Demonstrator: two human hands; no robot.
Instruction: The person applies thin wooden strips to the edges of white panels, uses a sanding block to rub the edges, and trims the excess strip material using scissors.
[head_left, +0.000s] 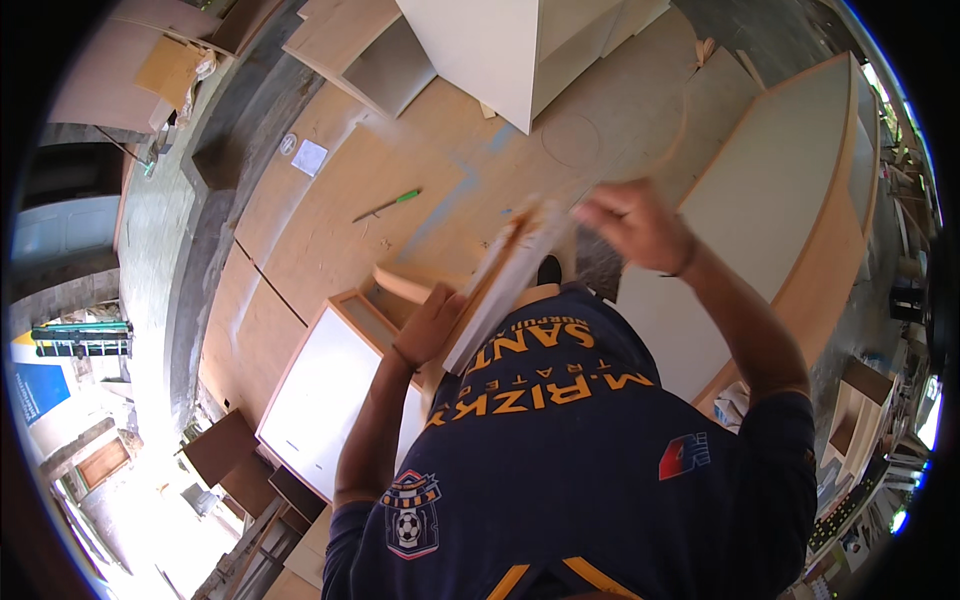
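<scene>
My left hand (pixel 432 322) is closed around the near part of a narrow wooden panel (pixel 512 285), which has a white face and a brown edge. The panel is tilted, its far end pointing away from me. By that far end is my right hand (pixel 640 225), its fingers bent but smeared by motion. Whether it holds anything does not show. Beyond the panel, a thin tool with a green handle (pixel 405 196) lies on the plywood sheet (pixel 330 220); its exact kind is too small to tell.
White-faced cabinet pieces with wooden edges stand at left (pixel 330 400) and right (pixel 740 230). A large white cabinet (pixel 475 50) is at the far side. A curved wooden strip (pixel 400 284) lies near my left hand. A small white paper (pixel 309 157) rests on the plywood.
</scene>
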